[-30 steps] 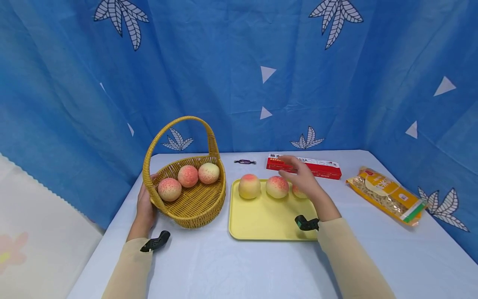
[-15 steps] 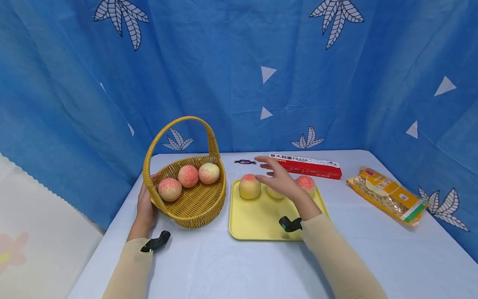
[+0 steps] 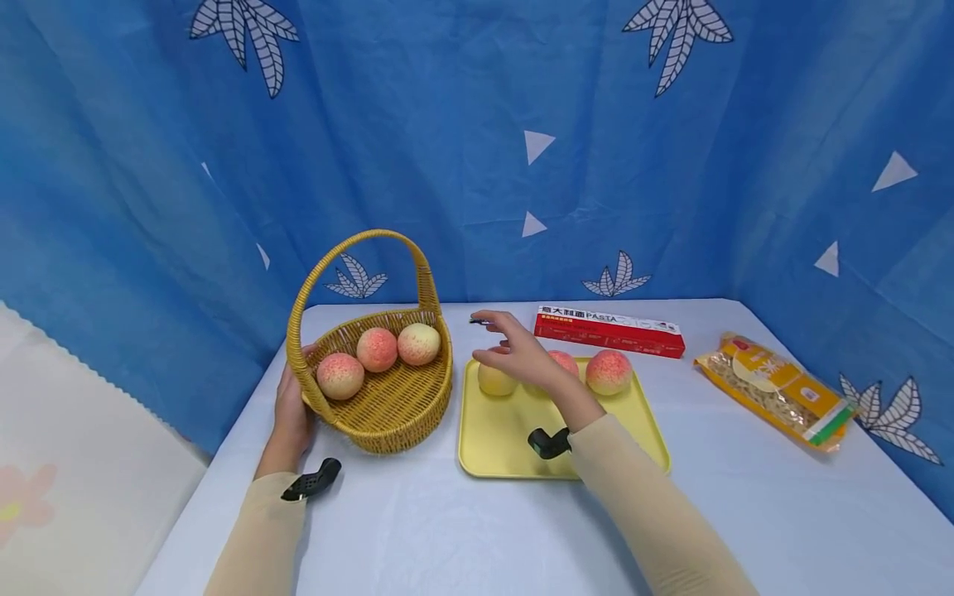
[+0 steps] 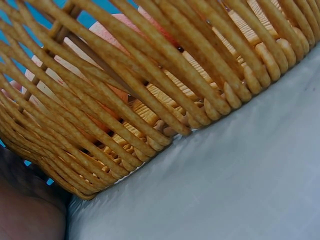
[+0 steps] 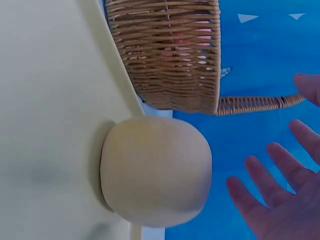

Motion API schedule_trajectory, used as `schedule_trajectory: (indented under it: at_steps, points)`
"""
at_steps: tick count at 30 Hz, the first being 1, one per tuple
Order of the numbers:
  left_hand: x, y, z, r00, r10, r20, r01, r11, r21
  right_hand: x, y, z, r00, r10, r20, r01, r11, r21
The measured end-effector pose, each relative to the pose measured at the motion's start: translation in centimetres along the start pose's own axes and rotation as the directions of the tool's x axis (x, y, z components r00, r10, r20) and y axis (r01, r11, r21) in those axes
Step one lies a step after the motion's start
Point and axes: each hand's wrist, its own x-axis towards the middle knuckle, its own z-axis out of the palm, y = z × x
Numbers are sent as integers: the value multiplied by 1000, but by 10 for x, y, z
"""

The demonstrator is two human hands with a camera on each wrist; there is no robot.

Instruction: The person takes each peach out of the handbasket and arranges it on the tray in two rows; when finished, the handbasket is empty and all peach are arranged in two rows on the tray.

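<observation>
1. Peach (image 3: 495,383): just below the right hand (image 3: 526,356), on the yellow tray (image 3: 492,447).
2. Right hand: fingers spread apart, holding nothing.
3. Wicker basket (image 3: 395,440): against the left hand (image 3: 293,410), whose grip I cannot tell.
4. Pasta box (image 3: 611,333): beyond the right hand.

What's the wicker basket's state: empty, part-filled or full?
Part-filled. In the head view, the wicker basket holds three peaches along its back and left, with bare woven floor showing in front.
</observation>
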Motion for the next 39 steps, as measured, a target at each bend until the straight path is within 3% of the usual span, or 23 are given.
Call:
schedule_trajectory:
  at_steps: [5,13,20,26,33,39]
  points:
    - [0,1,0,1000,9,-2,-9,1000,2,10,1,10,998,-56,-10,55,998,-36]
    - [0,-2,2,1000,17,-5,-17,1000,1,24,5,27,997,-83,-5,82,991,-104]
    - [1,-2,2,1000,-2,-15,2,1000,0,35,1,42,998,-68,18,70,994,-84]
    - [2,-2,3,1000,18,-11,-18,1000,-24,42,-6,51,997,-59,58,65,993,-100]
    - [1,-4,2,1000,3,-6,-3,1000,15,54,-5,60,994,-64,86,79,978,-191]
    - [2,-3,2,1000,15,-1,-15,1000,-6,63,-9,65,994,-36,105,65,956,-285]
